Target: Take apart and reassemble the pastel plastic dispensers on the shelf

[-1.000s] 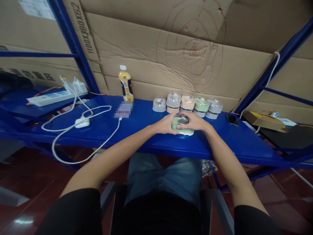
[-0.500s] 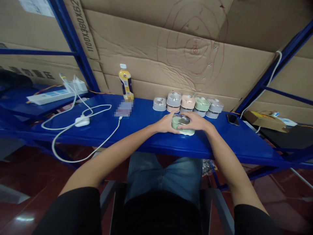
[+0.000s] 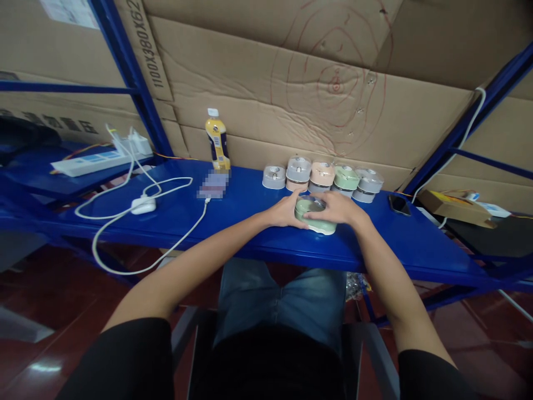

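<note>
A small green container with a clear top [image 3: 322, 224] sits near the front of the blue table [image 3: 266, 239]. From its left side my left hand [image 3: 288, 210] wraps round it, thumb low at the front. My right hand [image 3: 339, 208] grips it from the right, with the thumb across its front. Part of the container is hidden by the fingers. Just behind the hands stands a row of similar containers: a single grey one [image 3: 273, 177], then stacked ones with grey [image 3: 298, 168], peach [image 3: 322, 174], green [image 3: 346, 178] and grey [image 3: 370, 181] tops.
A yellow drink bottle [image 3: 217, 141] stands at the back, near a blurred-out phone-like item [image 3: 214, 185] on a white cable. Left are a white charger [image 3: 144, 205] and a power strip [image 3: 89, 163]. A black phone [image 3: 399, 204] and open cardboard box [image 3: 456, 209] lie right.
The view has shifted slightly. Both hands stay round the green container, and a little more of its front shows below the right thumb.
</note>
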`<state>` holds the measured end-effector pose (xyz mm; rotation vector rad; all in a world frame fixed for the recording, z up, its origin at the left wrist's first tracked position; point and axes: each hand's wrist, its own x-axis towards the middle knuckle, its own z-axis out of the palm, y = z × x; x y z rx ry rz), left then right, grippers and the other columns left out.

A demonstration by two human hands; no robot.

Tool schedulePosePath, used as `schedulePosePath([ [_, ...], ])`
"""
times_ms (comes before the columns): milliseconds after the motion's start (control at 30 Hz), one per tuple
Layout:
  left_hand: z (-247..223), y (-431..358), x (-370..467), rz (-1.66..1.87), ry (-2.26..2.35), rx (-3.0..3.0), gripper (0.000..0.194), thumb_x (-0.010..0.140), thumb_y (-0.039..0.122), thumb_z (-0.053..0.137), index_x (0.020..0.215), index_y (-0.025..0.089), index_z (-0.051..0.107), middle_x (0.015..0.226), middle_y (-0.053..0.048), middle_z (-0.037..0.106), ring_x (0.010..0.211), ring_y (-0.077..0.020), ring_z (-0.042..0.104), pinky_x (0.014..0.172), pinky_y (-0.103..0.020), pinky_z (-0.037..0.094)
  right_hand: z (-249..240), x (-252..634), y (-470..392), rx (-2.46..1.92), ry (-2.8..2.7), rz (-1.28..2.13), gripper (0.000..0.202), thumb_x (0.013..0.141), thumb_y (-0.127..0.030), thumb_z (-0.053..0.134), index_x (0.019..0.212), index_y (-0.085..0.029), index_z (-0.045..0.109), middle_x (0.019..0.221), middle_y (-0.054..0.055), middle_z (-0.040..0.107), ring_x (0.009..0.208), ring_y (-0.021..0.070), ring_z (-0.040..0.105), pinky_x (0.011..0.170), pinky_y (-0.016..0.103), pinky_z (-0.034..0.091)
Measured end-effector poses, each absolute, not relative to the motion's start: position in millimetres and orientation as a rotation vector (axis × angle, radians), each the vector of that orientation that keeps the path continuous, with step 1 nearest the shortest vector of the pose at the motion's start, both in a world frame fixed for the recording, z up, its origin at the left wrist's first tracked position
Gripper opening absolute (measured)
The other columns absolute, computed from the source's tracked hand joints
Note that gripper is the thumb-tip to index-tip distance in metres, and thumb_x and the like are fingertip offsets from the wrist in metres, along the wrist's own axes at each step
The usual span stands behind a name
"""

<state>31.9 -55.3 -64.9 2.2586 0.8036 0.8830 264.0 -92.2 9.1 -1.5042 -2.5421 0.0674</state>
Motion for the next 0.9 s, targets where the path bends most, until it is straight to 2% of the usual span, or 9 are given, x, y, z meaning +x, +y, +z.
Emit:
schedulePosePath([
  [300,-65,-55,32,0.911,0.830,2.254,0.137,0.059,0.057,0.103,0.171,0.019,0.035,0.148,-0.025,0.071,0.141,-0.0517,0.067,0.120,-0.073,0.049,9,266,-90,-1.402,-2.560,0.049,0.085,0.085,-0.078,0.079,0.152,-0.027,0.073,0.131,0.013,0.084,0.120,0.0426,0.078,0.099,0.055,0.063],
  [700,-64,-56,33,0.911,0.788,2.248,0.136,0.059,0.057,0.104,0.171,0.020,0.036,0.154,-0.025,0.067,0.146,-0.0520,0.064,0.123,-0.073,0.047,17,258,-102,-1.520,-2.556,-0.032,0.077,0.085,-0.076,0.079,0.144,-0.027,0.077,0.122,0.013,0.086,0.112,0.0409,0.079,0.087,0.047,0.061],
  [900,-66,-55,35,0.904,0.825,2.282,0.133,0.060,0.058,0.102,0.170,0.022,0.037,0.156,-0.023,0.065,0.147,-0.0538,0.062,0.122,-0.074,0.047,19,255,-104,-1.534,-2.575,-0.072,0.075,0.086,-0.070,0.078,0.145,-0.023,0.076,0.126,0.017,0.083,0.110,0.0408,0.078,0.085,0.047,0.060],
])
